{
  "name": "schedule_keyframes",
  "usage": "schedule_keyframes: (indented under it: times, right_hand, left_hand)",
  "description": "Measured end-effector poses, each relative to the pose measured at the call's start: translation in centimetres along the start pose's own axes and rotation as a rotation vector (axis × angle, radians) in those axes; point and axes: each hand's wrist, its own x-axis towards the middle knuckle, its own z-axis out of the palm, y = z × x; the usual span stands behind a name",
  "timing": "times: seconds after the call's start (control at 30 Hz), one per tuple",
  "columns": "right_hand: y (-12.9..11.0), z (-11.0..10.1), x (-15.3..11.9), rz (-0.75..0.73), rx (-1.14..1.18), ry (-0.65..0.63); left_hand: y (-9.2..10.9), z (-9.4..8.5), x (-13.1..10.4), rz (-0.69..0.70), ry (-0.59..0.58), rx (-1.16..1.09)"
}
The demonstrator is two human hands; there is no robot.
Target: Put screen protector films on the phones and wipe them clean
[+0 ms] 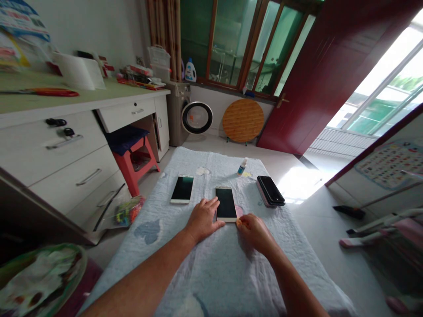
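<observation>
Left hand splayed, right hand pinched

One camera is sitting on the person's head; it is looking forward and down at the left hand and right hand close by, over the pale-blue cloth; the window is showing far behind them.

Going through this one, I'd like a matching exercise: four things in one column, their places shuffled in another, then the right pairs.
Things
1. Left hand
2. Spray bottle
3. Round wooden board
4. Black phone

Places
A. Below the window, beside the red door
B. Near the right edge of the cloth
C. At the left edge of the middle phone
D. Near the cloth's far edge

Pairs: 1-C, 2-D, 3-A, 4-B
</observation>
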Motion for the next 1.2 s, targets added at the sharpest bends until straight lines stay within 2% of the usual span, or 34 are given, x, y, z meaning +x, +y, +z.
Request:
schedule_keyframes:
  times: [0.13,0.23,0.4,0.57,0.77,1.03,1.2]
  right_hand:
    - [-0.5,0.5,0.2,-0.103,-0.005,0.111]
    - [-0.8,1.5,1.2,-0.194,-0.064,0.144]
    - [0.1,2.0,4.5,-0.168,-0.183,0.169]
    - [0.8,1.7,8.8,-0.127,-0.273,0.146]
    - [0.4,1.4,12.7,-0.083,-0.386,0.058]
    - [0.3,1.0,15.2,-0.107,-0.437,-0.025]
    - [-0.9,0.9,16.4,-0.140,-0.463,-0.084]
  left_hand:
    - [0.1,0.0,0.0,0.005,-0.009,0.006]
    - [-0.1,0.1,0.1,0.006,-0.012,-0.002]
    - [-0.3,0.0,0.0,0.016,-0.019,-0.023]
    - [-0.1,-0.4,0.0,0.008,-0.021,-0.044]
    - [-0.2,-0.2,0.1,0.008,-0.019,-0.054]
    - [0.0,-0.7,0.1,0.005,-0.047,-0.048]
    - [-0.2,-0.5,0.1,0.006,-0.037,-0.039]
